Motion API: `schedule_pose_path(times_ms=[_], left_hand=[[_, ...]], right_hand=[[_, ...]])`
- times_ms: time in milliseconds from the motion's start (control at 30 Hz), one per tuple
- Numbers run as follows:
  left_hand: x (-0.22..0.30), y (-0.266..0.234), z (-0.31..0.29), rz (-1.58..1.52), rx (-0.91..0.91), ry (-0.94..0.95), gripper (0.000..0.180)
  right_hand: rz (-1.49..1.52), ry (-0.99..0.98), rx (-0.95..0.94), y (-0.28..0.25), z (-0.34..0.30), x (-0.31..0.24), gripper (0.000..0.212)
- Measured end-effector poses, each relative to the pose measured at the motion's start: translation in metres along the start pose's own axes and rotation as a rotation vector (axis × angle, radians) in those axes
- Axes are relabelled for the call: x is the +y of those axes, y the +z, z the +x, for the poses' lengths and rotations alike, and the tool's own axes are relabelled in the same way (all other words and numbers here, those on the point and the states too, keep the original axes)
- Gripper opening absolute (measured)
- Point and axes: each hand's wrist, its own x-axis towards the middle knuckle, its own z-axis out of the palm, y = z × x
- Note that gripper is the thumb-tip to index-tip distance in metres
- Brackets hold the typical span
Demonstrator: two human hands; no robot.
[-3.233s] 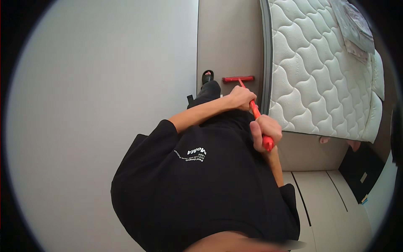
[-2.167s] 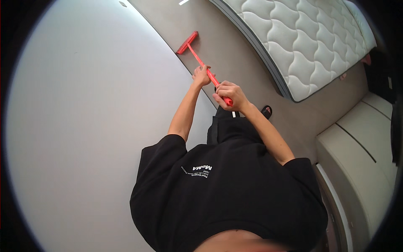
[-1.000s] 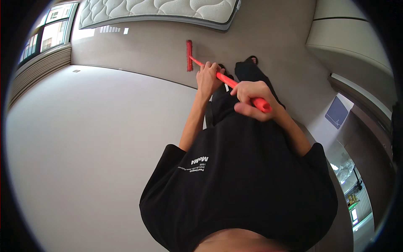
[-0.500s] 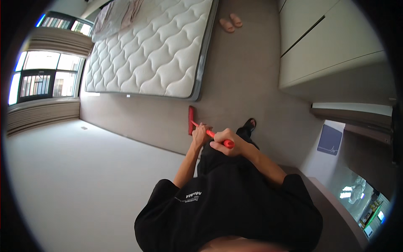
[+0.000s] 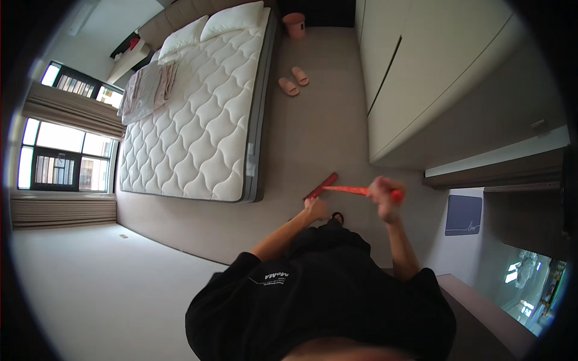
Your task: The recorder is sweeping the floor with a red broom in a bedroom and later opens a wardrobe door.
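Observation:
A red broom (image 5: 346, 189) crosses in front of me, its long narrow head at a slant over the floor. Near the top end of its handle, my right hand (image 5: 385, 197) is wrapped round it, slightly blurred, with the red tip poking out past the fist. My left hand (image 5: 316, 210) is by the near end of the broom head, apart from the handle. Its fingers are smeared and partly turned away, so their grip does not show. One of my feet, in a dark sandal (image 5: 338, 218), shows just beyond my dark trousers.
A bed with a white quilted mattress (image 5: 192, 138) stands at the left. Pink slippers (image 5: 294, 81) lie beside it, and a pink bin (image 5: 294, 25) is farther back. A pale cabinet (image 5: 433, 78) lines the right; a grey-blue mat (image 5: 464, 215) lies at lower right.
The right hand has moved right with the handle, which now lies nearly level. The broom head has swung from upright to slanted and shifted right. The left hand has come away from the handle.

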Motion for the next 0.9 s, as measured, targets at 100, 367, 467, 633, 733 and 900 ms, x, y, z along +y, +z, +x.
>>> schedule_pose_path(times_ms=[100, 367, 467, 633, 733, 900], left_hand=[[-0.007, 0.025, 0.035, -0.160, -0.411, 0.253, 0.066], [-0.029, -0.004, 0.122, -0.287, -0.283, 0.339, 0.055], [-0.043, -0.042, 0.145, -0.313, -0.335, 0.330, 0.057], [-0.089, -0.138, 0.221, -0.332, -0.216, 0.313, 0.056], [-0.131, -0.186, 0.278, -0.457, -0.206, 0.237, 0.054], [-0.206, -0.210, 0.370, -0.742, -0.104, 0.354, 0.047]], right_hand=[[0.101, -0.072, 0.254, -0.038, 0.017, -0.020, 0.047], [-0.226, -0.188, 0.172, -0.031, 0.075, 0.001, 0.046], [-0.283, -0.188, 0.261, -0.020, 0.121, 0.022, 0.046], [-0.183, -0.149, 0.389, 0.005, 0.238, 0.059, 0.048], [-0.225, -0.135, 0.435, 0.027, 0.318, 0.087, 0.049], [-0.197, -0.133, 0.402, 0.057, 0.432, 0.129, 0.049]])
